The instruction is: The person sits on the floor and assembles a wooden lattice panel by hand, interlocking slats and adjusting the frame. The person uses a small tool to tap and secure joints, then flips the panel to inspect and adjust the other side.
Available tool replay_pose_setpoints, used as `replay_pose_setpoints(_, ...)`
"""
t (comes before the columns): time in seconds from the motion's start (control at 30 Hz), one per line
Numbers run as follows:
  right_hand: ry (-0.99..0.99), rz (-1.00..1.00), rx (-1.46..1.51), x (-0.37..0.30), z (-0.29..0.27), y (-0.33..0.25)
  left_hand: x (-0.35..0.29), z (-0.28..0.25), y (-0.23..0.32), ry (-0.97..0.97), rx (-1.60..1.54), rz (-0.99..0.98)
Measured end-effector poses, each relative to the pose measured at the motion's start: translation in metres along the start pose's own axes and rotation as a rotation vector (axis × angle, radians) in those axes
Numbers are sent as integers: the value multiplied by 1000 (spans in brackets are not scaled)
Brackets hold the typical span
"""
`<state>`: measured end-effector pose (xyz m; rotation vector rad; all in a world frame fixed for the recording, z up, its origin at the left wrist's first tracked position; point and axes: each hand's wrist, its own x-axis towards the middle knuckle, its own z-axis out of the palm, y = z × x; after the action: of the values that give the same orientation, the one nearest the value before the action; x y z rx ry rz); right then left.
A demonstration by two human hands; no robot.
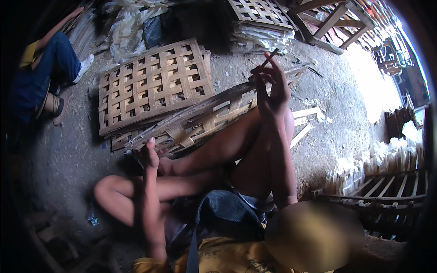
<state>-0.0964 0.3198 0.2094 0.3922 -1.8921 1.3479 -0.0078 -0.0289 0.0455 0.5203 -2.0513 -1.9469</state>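
Note:
A woven bamboo lattice panel (207,125) stands tilted on its long edge in front of my crossed legs. Its upper rim runs from near left to far right. My left hand (149,154) grips its near left corner, thumb up along the edge, the other fingers partly hidden. Raised by the panel's far right end, my right hand (274,91) pinches a short, thin dark stick (266,61) between thumb and fingers. What the stick is exactly, I cannot make out. Just beyond the panel lies a stack of similar woven panels (154,86).
Another pile of lattice panels (261,13) rests at the back, with a wooden frame (334,25) right of it. Crumpled plastic sheeting (132,32) lies far left. A co-worker's leg (66,54) shows at left. A slatted rack (387,186) stands at right.

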Motion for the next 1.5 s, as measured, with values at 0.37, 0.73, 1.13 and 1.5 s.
replay_pose_setpoints(0.37,-122,70,175,-3,-6,-8,20,-27,-60,-4,419,189)
replay_pose_setpoints(0.73,-202,122,271,0,-9,-7,18,-24,-58,-1,457,268)
replay_pose_setpoints(1.13,-391,118,-79,8,-13,-20,5,-11,-40,78,587,357)
replay_pose_setpoints(1.5,-525,80,-185,21,-14,-30,9,-7,-29,50,395,226)
